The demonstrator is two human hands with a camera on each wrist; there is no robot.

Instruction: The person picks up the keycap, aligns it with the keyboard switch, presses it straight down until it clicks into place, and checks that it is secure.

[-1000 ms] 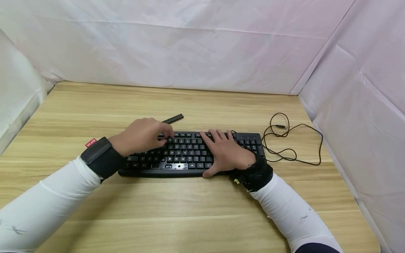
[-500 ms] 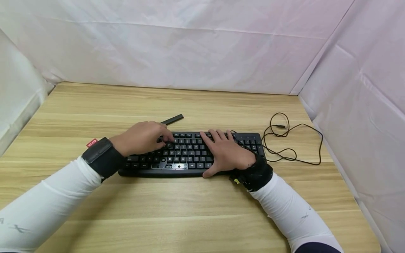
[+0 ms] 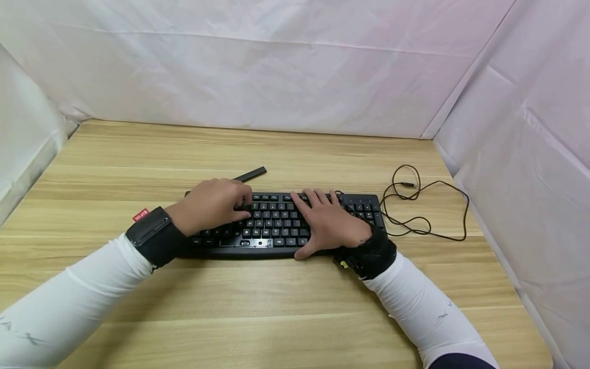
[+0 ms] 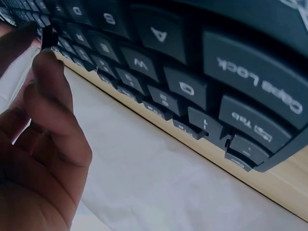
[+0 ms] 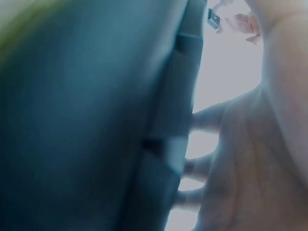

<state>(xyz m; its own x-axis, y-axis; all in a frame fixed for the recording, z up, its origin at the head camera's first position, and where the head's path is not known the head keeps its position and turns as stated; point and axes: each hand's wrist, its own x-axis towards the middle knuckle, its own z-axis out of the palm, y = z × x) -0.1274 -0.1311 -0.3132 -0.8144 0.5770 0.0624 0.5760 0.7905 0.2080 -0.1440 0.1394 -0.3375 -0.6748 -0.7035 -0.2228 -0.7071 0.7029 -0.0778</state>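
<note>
A black keyboard [image 3: 272,251] lies across the middle of the table in the head view. My left hand [image 3: 214,205] is over its left-centre keys, thumb and index finger pinching a small black keycap [image 4: 47,37], seen in the left wrist view just off the key rows. The same keycap [image 5: 213,19] shows at the top of the right wrist view, raised above the keys. With fingers spread and straight, my right hand [image 3: 327,220] rests on the keyboard's right part, thumb at its front edge. The keys beneath both hands are hidden.
Behind the keyboard lies a thin black strip [image 3: 251,174], its left end hidden by my left hand. A loosely looped black cable [image 3: 426,233] is at the right, its plug [image 3: 407,184] within the loops. White cloth [image 3: 258,77] hangs behind the wooden table [image 3: 286,312].
My left hand came down onto the keys with its index finger extended, then closed into a pinch. Its wrist shifted slightly to the right. The right hand stays in place.
</note>
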